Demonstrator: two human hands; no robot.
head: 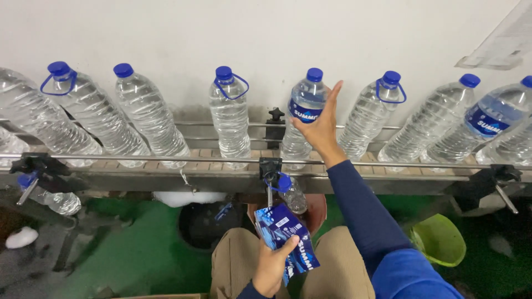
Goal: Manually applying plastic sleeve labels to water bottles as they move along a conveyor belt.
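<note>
Large clear water bottles with blue caps stand in a row on a conveyor [166, 163]. My right hand [321, 124] reaches up to the middle bottle [303, 111], fingers spread, palm against its blue label. My left hand [271, 266] is low over my lap, gripping a stack of blue labels [285, 241]. Another labelled bottle [490, 124] stands at the far right. Some bottles carry blue carry handles at the neck, such as the one [230, 111] left of the middle.
A steel guide rail [138, 159] runs along the conveyor's front with black clamps. Below it are a green floor, a green bucket [440, 238] at right, a fallen bottle [52, 199] at left and a small bottle [291, 191] hanging under the rail.
</note>
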